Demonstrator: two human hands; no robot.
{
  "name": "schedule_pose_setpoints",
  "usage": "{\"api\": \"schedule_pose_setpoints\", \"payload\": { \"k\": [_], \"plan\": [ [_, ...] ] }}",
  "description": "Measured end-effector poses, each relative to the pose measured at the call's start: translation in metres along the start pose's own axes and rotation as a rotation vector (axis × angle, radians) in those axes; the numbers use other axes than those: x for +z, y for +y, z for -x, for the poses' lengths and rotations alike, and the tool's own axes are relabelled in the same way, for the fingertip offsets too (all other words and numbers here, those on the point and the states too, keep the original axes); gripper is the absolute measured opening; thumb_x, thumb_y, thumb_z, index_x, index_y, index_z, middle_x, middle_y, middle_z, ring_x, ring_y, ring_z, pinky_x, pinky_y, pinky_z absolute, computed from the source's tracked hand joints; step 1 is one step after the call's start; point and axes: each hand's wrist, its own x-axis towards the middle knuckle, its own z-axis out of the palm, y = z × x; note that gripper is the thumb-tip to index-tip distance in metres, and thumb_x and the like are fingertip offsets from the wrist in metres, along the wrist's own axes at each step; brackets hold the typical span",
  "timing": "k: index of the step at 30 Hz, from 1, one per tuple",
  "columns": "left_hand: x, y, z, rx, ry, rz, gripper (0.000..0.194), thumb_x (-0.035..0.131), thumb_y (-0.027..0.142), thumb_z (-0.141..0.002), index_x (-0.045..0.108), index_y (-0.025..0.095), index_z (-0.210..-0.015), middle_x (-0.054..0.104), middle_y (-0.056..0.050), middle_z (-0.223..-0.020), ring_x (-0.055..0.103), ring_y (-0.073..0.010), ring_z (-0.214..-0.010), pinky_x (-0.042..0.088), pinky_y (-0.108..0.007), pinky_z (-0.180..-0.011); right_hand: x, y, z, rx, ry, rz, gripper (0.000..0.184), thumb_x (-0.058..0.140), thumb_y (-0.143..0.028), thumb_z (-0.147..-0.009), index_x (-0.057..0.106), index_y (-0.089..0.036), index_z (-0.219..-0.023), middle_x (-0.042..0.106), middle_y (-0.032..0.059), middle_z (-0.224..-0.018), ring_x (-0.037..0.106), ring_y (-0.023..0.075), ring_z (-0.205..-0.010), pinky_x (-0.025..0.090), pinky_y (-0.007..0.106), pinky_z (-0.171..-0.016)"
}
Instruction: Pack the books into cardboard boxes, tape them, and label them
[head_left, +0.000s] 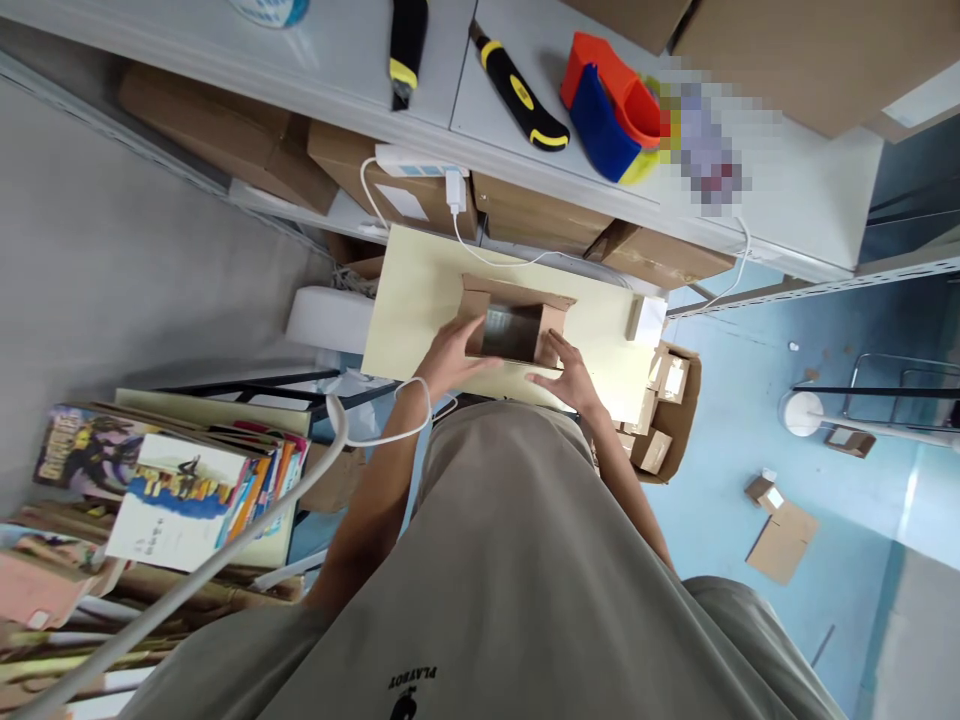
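Note:
A small brown cardboard box (pixel 556 302) with its top flaps open lies on a pale yellow board. Inside it a dark grey, shiny surface (pixel 511 330) shows; I cannot make out what it is. My left hand (pixel 452 358) is at the box's left side, fingers over the left flap and thumb along the near edge. On the opposite side, my right hand (pixel 568 374) has its fingers curled against the right flap, its thumb pointing inward near the front edge. Between them, the two hands hold the box.
The pale yellow board (pixel 416 290) carries a white box (pixel 646 320) at its right. Above, a grey shelf (pixel 330 60) holds a utility knife (pixel 521 95) and a tape dispenser (pixel 607 110). A white cable (pixel 345 430) crosses my left forearm. Books (pixel 187 490) are stacked at left.

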Motion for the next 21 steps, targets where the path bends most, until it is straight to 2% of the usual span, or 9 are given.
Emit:
{"api": "schedule_pose_setpoints", "payload": {
  "k": [3,5,7,9,11,14,16,18,21],
  "plan": [
    [0.002,-0.008,0.001,0.011,-0.157,-0.058,0.072,0.096,0.048,-0.091,0.073,0.02,-0.154,0.075,-0.019,-0.156,0.061,-0.0439,-0.158,0.048,-0.057,-0.135,0.004,0.008,-0.006,-0.022,-0.081,0.094,0.07,0.089,-0.058,-0.098,0.076,-0.02,-0.155,0.073,0.0196,-0.16,0.061,0.0398,-0.154,0.05,0.061,-0.135],
    [0.002,-0.01,-0.007,-0.06,-0.111,-0.061,0.066,0.09,0.043,-0.098,0.07,0.019,-0.157,0.08,-0.019,-0.146,0.07,-0.0426,-0.147,0.053,-0.055,-0.13,0.008,0.014,-0.014,0.057,-0.036,0.109,0.057,0.083,-0.05,-0.104,0.078,-0.018,-0.15,0.079,0.0211,-0.144,0.066,0.0393,-0.144,0.056,0.061,-0.129],
    [0.001,-0.011,-0.019,-0.153,-0.009,-0.061,0.076,0.084,0.037,-0.103,0.057,0.018,-0.171,0.079,-0.021,-0.147,0.076,-0.0421,-0.136,0.059,-0.054,-0.122,0.011,0.018,-0.023,0.167,0.08,0.138,0.064,0.079,-0.045,-0.105,0.068,-0.017,-0.161,0.075,0.0236,-0.147,0.065,0.0408,-0.145,0.057,0.063,-0.125],
    [0.0,-0.01,-0.032,-0.186,0.094,-0.093,0.095,0.084,0.031,-0.101,0.037,0.018,-0.183,0.065,-0.027,-0.166,0.072,-0.0453,-0.144,0.06,-0.056,-0.121,0.015,0.019,-0.031,0.24,0.208,0.186,0.09,0.077,-0.043,-0.104,0.041,-0.016,-0.182,0.057,0.0287,-0.169,0.052,0.0445,-0.16,0.05,0.068,-0.131],
    [-0.003,-0.009,-0.042,-0.109,0.149,-0.152,0.11,0.087,0.023,-0.097,0.025,0.016,-0.187,0.04,-0.031,-0.184,0.054,-0.0494,-0.164,0.053,-0.06,-0.13,0.016,0.019,-0.038,0.23,0.27,0.237,0.112,0.076,-0.041,-0.103,0.011,-0.016,-0.19,0.028,0.0305,-0.189,0.032,0.0459,-0.175,0.038,0.071,-0.138],
    [-0.009,-0.005,-0.049,0.075,0.127,-0.212,0.115,0.087,0.012,-0.093,0.022,0.017,-0.187,0.027,-0.028,-0.191,0.029,-0.0483,-0.178,0.038,-0.064,-0.14,0.012,0.018,-0.043,0.101,0.231,0.297,0.118,0.074,-0.036,-0.101,-0.001,-0.018,-0.19,0.007,0.0237,-0.197,0.014,0.0406,-0.184,0.027,0.067,-0.145],
    [-0.013,-0.003,-0.049,0.112,0.099,-0.213,0.11,0.085,0.01,-0.093,0.027,0.018,-0.186,0.038,-0.026,-0.186,0.034,-0.0461,-0.176,0.039,-0.063,-0.14,0.008,0.02,-0.042,0.021,0.194,0.305,0.113,0.071,-0.033,-0.1,0.004,-0.019,-0.19,0.017,0.0205,-0.197,0.019,0.0362,-0.183,0.027,0.063,-0.147],
    [-0.015,-0.002,-0.045,0.077,0.068,-0.214,0.098,0.084,0.01,-0.093,0.042,0.018,-0.181,0.055,-0.024,-0.173,0.046,-0.0455,-0.167,0.043,-0.061,-0.137,0.006,0.022,-0.037,0.003,0.205,0.278,0.102,0.069,-0.032,-0.102,0.017,-0.018,-0.189,0.04,0.0211,-0.188,0.038,0.0345,-0.175,0.036,0.06,-0.144],
    [-0.013,-0.007,-0.037,0.01,0.009,-0.174,0.058,0.08,0.014,-0.096,0.072,0.019,-0.154,0.071,-0.019,-0.151,0.062,-0.0418,-0.151,0.051,-0.056,-0.132,0.01,0.026,-0.026,0.05,0.253,0.245,0.063,0.063,-0.036,-0.108,0.059,-0.019,-0.168,0.07,0.0204,-0.161,0.063,0.0348,-0.152,0.054,0.058,-0.13]
  ]
}}
